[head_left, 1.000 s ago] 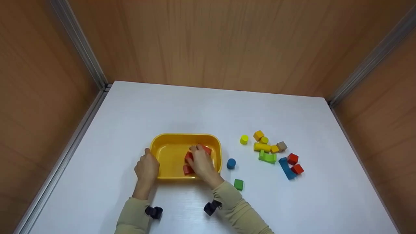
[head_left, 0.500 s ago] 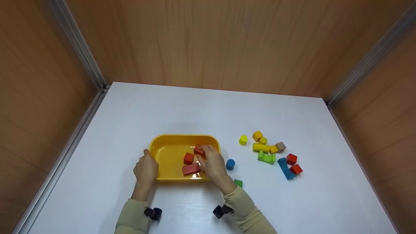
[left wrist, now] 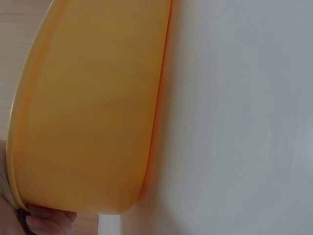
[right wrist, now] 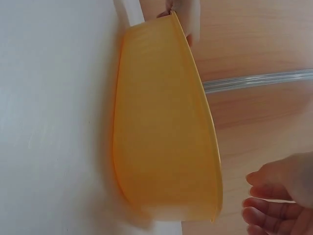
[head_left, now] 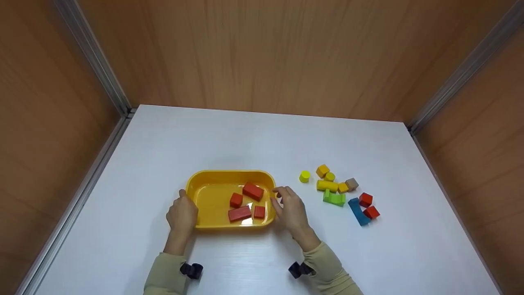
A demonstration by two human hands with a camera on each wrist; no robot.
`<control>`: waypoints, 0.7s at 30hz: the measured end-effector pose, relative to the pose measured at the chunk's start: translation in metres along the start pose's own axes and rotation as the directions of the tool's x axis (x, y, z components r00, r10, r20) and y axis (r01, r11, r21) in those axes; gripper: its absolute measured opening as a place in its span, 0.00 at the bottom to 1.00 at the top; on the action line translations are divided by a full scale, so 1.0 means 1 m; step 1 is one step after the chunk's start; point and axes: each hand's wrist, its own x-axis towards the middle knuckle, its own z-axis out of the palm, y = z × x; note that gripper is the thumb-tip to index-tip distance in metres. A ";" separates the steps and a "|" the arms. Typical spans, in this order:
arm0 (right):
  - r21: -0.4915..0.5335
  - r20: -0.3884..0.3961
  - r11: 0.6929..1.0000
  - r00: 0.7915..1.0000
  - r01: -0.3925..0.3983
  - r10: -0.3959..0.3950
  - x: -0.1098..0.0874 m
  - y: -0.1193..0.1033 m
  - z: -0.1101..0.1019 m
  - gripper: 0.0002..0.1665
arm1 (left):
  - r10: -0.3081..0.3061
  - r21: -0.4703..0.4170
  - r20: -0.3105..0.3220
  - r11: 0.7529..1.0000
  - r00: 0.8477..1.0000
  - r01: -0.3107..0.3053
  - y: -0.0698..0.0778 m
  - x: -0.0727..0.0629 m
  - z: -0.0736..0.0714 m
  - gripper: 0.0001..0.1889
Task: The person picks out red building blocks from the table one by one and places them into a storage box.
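My left hand grips the left rim of a yellow tray. In the left wrist view its fingertips curl beneath the rim at the lower left. Inside the tray, on the right side, lie several red blocks: a large one, a long one, and two cubes, one left of the other. Just outside the tray's right rim, my right hand has its fingers loosely bent with nothing held. The right wrist view shows that hand apart from the tray wall.
To the right lie loose blocks: a yellow-green cylinder, a yellow cylinder, a green bridge-shaped block, a wooden cube, a blue curved block and red cubes. Wooden walls enclose the white table.
My right hand has let go of the red blocks and moved right, out of the tray. It now covers where the blue cylinder and green cube lay. My left hand keeps its grip.
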 end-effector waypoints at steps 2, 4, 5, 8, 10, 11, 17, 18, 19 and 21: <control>-0.010 0.005 1.000 1.000 -0.012 0.012 -0.002 0.005 -0.003 0.12 | 0.002 -0.003 0.001 1.000 1.000 -0.002 0.000 0.000 0.000 0.13; -0.016 0.010 1.000 1.000 -0.025 0.025 -0.005 0.010 -0.006 0.12 | 0.006 -0.006 0.005 1.000 1.000 -0.006 0.000 0.000 0.000 0.13; -0.022 0.013 0.999 0.999 -0.033 0.033 -0.006 0.013 -0.007 0.12 | 0.007 -0.006 0.007 1.000 1.000 -0.007 -0.001 0.000 0.000 0.13; -0.038 0.018 0.998 0.998 -0.059 0.059 -0.009 0.022 -0.013 0.13 | 0.004 -0.006 0.012 1.000 1.000 -0.004 0.000 0.001 0.000 0.13; -0.051 0.014 0.996 0.997 -0.071 0.071 -0.011 0.028 -0.018 0.13 | 0.001 -0.005 0.017 1.000 1.000 -0.001 -0.001 0.000 0.000 0.14; -0.059 0.013 0.995 0.997 -0.076 0.076 -0.012 0.032 -0.020 0.14 | -0.001 -0.004 0.019 1.000 1.000 0.001 -0.001 0.001 0.000 0.14; -0.108 -0.018 0.990 0.996 -0.085 0.084 -0.018 0.051 -0.035 0.16 | -0.015 -0.003 0.043 1.000 0.999 0.016 -0.001 0.002 0.000 0.16; -0.115 -0.021 0.990 0.996 -0.087 0.085 -0.019 0.054 -0.037 0.16 | -0.017 -0.004 0.046 1.000 0.999 0.017 -0.001 0.002 -0.001 0.17; -0.119 -0.024 0.989 0.996 -0.090 0.087 -0.020 0.058 -0.039 0.16 | -0.017 -0.006 0.048 1.000 0.999 0.017 -0.001 0.002 -0.001 0.17; -0.131 -0.025 0.986 0.995 -0.104 0.101 -0.022 0.063 -0.043 0.16 | -0.016 -0.007 0.050 1.000 0.999 0.016 0.000 0.002 -0.001 0.17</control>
